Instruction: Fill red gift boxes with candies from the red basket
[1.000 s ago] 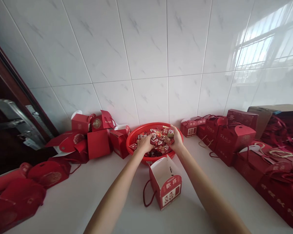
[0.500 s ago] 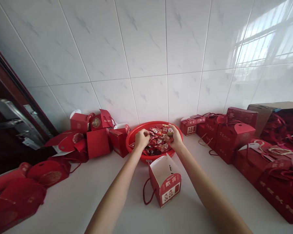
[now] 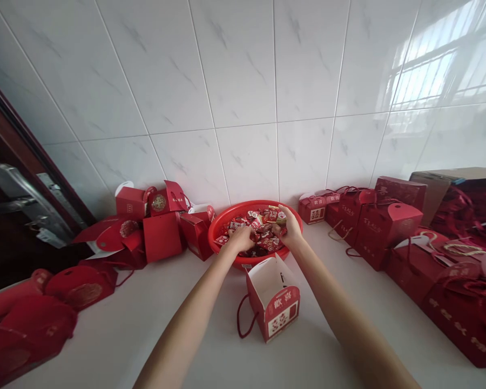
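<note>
A white marbled tile wall (image 3: 243, 70) rises behind a smooth white tabletop (image 3: 210, 324), where red cardboard gift boxes (image 3: 164, 237) crowd both sides. Between them, near the wall, sits a round red plastic basket (image 3: 214, 231). Just in front stands a red cardboard box with a rope handle (image 3: 277, 313), its top open. The left hand (image 3: 241, 239) dips among small red-wrapped sweets (image 3: 263, 237) in the basket, fingers curled; whether it grips any, I cannot tell. The right hand (image 3: 290, 226), at the basket's right side, pinches a gold-wrapped sweet (image 3: 281, 215)
</note>
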{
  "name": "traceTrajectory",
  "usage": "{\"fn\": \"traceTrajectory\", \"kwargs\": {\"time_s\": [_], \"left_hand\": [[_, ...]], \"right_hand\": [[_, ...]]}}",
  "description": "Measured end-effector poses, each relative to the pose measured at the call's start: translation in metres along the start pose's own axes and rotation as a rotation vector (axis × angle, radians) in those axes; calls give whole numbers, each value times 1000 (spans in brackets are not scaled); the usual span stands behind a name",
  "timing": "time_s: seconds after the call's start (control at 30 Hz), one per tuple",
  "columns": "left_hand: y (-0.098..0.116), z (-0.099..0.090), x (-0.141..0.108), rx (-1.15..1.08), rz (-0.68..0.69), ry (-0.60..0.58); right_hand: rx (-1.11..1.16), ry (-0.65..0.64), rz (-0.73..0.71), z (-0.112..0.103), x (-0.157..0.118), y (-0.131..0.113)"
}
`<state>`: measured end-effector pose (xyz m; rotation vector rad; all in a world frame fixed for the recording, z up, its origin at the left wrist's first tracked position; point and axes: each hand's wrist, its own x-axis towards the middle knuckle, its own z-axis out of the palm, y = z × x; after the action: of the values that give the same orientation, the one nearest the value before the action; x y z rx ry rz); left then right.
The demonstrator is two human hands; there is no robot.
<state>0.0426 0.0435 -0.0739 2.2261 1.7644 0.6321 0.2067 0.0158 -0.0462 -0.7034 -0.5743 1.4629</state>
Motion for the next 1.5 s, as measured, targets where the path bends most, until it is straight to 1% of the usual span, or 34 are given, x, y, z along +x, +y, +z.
{"fn": "traceTrajectory", "kwargs": {"time_s": [0.07,0.13,0.3,0.37,0.47,0.53,0.6,0.63,0.77,0.83,0.9,0.97,1.0,1.07,1.23,1.3,1.37,1.5], "left_hand": [[0,-1,1,-31,15,16],[1,-2,1,-78,35,57],[6,-10,0,-217,83,259],[6,-12,-1,-258,94,321],[4,-14,-2,-270,72,369],[4,-15,-3,-248,43,377],[5,-15,-5,-222,32,350],[6,-14,-5,-211,34,317],[13,-10,-8,-172,36,125],[16,-8,-8,-161,33,58],[16,-7,-7,-170,35,16],[15,-6,-6,-199,36,3],[15,-7,-5,-222,36,16],[12,-8,-2,-286,38,82],[4,-13,2,-502,48,347],[2,-14,2,-579,64,417],[2,-14,1,-641,93,452],[7,-15,-2,-727,167,471]], "right_hand": [[11,9,5,0,1,1],[25,23,7,-1,2,1],[57,10,49,-2,3,1],[64,3,59,-2,3,0],[53,-5,55,-1,2,0],[39,-12,50,-1,2,0],[34,-13,40,-1,2,0],[34,-13,37,-1,2,1],[34,-19,30,-1,1,1],[33,-15,43,0,1,0],[46,-2,59,0,0,0],[65,9,64,1,0,0],[68,11,62,1,1,1],[58,11,58,0,2,2],[-22,8,19,0,1,1],[-68,-10,-15,1,-2,0],[-96,-30,-40,2,-5,0],[-143,-65,-69,3,-8,0]]}}
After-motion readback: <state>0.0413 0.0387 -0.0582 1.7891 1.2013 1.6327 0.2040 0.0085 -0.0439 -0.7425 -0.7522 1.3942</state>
